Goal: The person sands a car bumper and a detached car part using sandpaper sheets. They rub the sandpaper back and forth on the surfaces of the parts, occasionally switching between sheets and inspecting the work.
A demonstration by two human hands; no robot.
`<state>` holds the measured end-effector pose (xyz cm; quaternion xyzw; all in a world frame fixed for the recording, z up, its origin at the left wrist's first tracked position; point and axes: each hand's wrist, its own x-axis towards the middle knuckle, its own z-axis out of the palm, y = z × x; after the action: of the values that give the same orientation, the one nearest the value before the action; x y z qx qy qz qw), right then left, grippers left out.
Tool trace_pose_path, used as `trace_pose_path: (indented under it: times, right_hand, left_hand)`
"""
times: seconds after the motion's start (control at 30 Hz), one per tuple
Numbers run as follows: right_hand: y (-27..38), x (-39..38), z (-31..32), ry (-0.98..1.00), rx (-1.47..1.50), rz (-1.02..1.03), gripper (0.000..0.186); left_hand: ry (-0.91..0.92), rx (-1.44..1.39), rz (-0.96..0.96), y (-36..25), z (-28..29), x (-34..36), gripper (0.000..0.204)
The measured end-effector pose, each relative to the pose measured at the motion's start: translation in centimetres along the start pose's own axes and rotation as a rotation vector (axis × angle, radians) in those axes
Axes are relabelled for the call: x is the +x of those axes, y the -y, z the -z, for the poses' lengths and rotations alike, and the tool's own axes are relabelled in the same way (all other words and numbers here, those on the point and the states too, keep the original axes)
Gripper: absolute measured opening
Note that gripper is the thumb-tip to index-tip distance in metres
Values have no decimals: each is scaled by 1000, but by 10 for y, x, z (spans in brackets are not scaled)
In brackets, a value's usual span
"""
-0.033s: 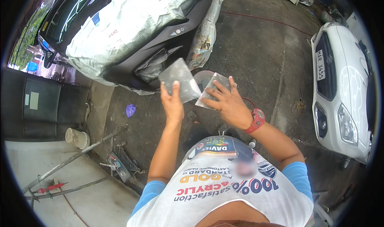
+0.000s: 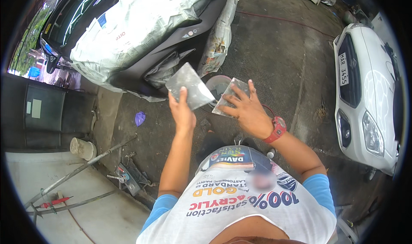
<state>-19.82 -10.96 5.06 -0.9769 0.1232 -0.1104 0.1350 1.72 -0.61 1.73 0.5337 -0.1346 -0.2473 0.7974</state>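
Note:
My left hand (image 2: 182,112) holds a flat grey rectangular plate (image 2: 189,87) by its near edge, thumb on top. The plate is tilted, with pale smears on its face. In my right hand (image 2: 249,111) is a second, smaller grey plate (image 2: 237,87), fingers spread over its face and the thumb out of sight beneath. The two plates come close together at their near corners. Behind them on the floor is a round tub (image 2: 218,81), partly covered by the plates; what it holds cannot be made out clearly.
A dark car (image 2: 148,70) draped in newspaper (image 2: 141,27) stands ahead on the left. On the right is a white car (image 2: 369,102). A thin red hose (image 2: 292,24) crosses the floor. At left are a purple crumpled piece (image 2: 140,119), a whitish bucket (image 2: 83,148) and metal bars (image 2: 92,160).
My left hand and its plate have shifted slightly left, widening the gap to the other plate. The right hand has moved very little.

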Motion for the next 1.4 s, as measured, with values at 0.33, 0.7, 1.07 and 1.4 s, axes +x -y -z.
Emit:
trace_pose_path:
  times: [0.33, 0.7, 1.07, 1.4]
  right_hand:
    - [-20, 2, -23, -165, 314, -203, 65]
    - [-10, 8, -1, -299, 2040, -520, 61]
    - [-70, -17, 2, -301, 1890, -584, 46]
    - [-29, -5, -2, -423, 542, -429, 53]
  left_hand:
    - [203, -122, 279, -7, -29, -19, 42]
    - [104, -44, 190, 5, -17, -9, 45]
    - [440, 49, 599, -17, -13, -26, 53]
    - [462, 115, 402, 5, -17, -29, 55]
